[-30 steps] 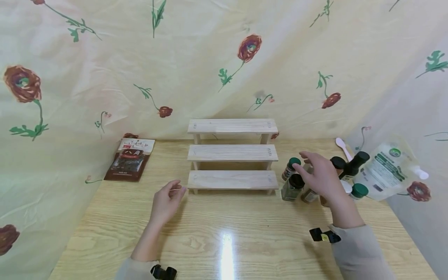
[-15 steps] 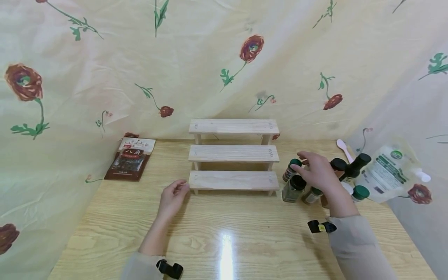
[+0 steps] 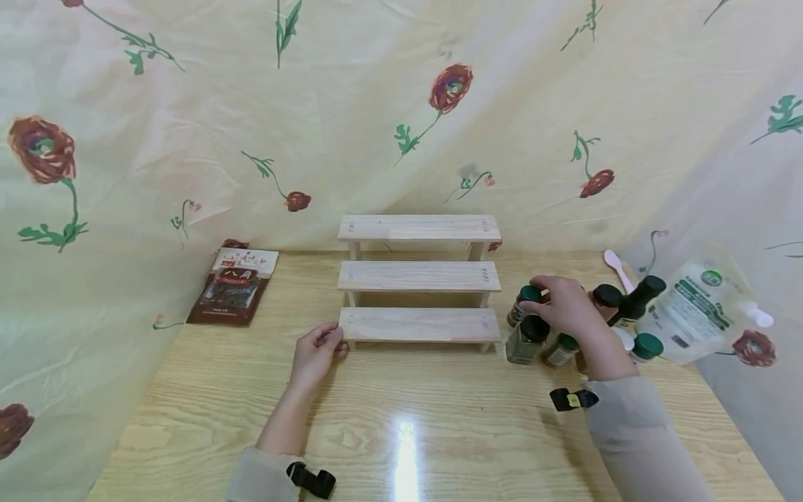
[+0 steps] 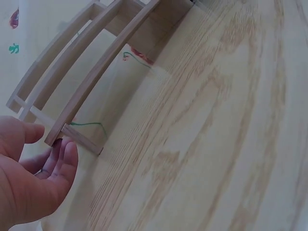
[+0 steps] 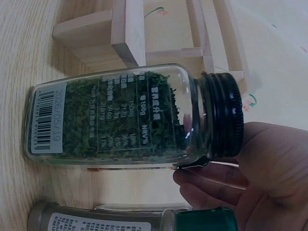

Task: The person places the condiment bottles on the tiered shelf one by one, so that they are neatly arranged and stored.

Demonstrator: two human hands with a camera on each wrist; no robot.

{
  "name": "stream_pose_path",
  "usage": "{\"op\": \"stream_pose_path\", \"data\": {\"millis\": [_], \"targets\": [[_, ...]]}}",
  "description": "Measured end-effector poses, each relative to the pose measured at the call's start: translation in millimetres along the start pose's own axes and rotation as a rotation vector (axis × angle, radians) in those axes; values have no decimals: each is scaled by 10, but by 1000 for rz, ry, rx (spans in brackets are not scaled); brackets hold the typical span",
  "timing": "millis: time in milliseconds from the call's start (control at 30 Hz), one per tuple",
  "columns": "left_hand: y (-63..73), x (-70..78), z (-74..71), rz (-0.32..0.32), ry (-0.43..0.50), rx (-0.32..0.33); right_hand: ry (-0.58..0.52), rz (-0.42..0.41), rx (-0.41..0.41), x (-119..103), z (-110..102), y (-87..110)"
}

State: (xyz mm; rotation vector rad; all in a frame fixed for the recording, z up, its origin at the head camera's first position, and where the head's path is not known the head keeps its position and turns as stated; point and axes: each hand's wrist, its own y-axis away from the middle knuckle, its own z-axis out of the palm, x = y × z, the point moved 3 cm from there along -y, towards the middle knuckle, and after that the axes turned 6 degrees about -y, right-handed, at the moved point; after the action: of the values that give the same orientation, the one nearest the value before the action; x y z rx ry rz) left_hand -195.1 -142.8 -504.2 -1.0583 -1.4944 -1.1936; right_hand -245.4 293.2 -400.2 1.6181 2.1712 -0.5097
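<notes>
A three-step wooden display rack (image 3: 419,325) stands in the middle of the table in the head view. My left hand (image 3: 316,353) holds the left end of its lowest step, thumb above and fingers curled beneath, as the left wrist view shows at the board's end (image 4: 57,134). My right hand (image 3: 567,307) has its thumb and fingers around the green cap of a small spice jar (image 3: 522,305) right of the rack. In the right wrist view, a black-capped glass jar of dried green herbs (image 5: 120,115) hides most of that spice jar.
Beside the right hand stand another green-capped bottle (image 3: 560,350), a dark bottle (image 3: 636,300) and several other containers. A white spouted pouch (image 3: 690,307) leans at the right wall, near a white spoon (image 3: 617,268). A brown spice packet (image 3: 233,287) lies at the back left.
My left hand has moved right and taken hold of the rack's lowest step. My right hand has closed its fingers on the green-capped jar.
</notes>
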Motion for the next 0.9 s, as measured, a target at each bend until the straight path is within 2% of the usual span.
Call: {"op": "stream_pose_path", "data": {"millis": [333, 633, 900], "targets": [[-42, -31, 68, -64, 67, 20, 27, -4, -18, 43, -6, -64], [-30, -24, 89, -67, 103, 7, 31, -20, -15, 32, -5, -70], [-27, -31, 74, -66, 114, 2, -41, 43, 35, 20, -101, -93]]}}
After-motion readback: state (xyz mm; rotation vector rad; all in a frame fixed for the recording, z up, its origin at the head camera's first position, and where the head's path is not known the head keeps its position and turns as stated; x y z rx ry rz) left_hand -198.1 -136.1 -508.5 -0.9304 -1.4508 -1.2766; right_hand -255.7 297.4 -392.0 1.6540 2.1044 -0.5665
